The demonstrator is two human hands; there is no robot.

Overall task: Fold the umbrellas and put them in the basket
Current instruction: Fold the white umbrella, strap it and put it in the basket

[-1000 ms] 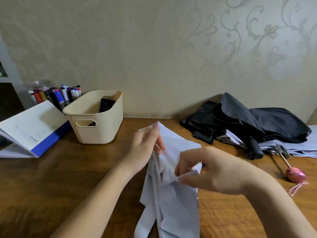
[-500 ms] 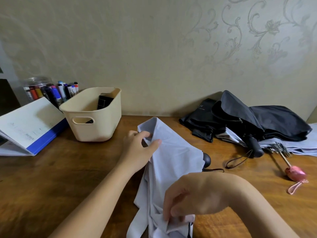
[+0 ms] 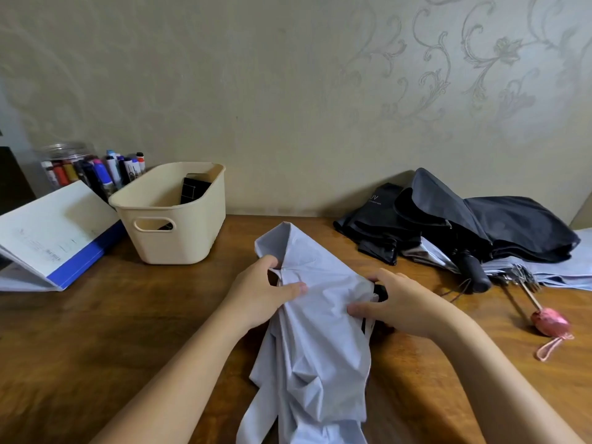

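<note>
A pale lavender umbrella lies collapsed on the wooden table in front of me, its canopy loose and crumpled. My left hand grips its left side, thumb across the fabric. My right hand grips its right edge, where a black part of the umbrella shows. A cream plastic basket stands at the back left with a dark folded item inside. At the back right lies a pile of black umbrellas, and beside it a lavender umbrella with a pink handle.
An open blue-and-white binder rests at the left edge. A jar of markers stands behind it against the wall. Bare wooden table spreads at the front left.
My right hand rose from the lower fabric to the umbrella's right edge. My left hand shifted to grip the left side. The canopy is more gathered between both hands.
</note>
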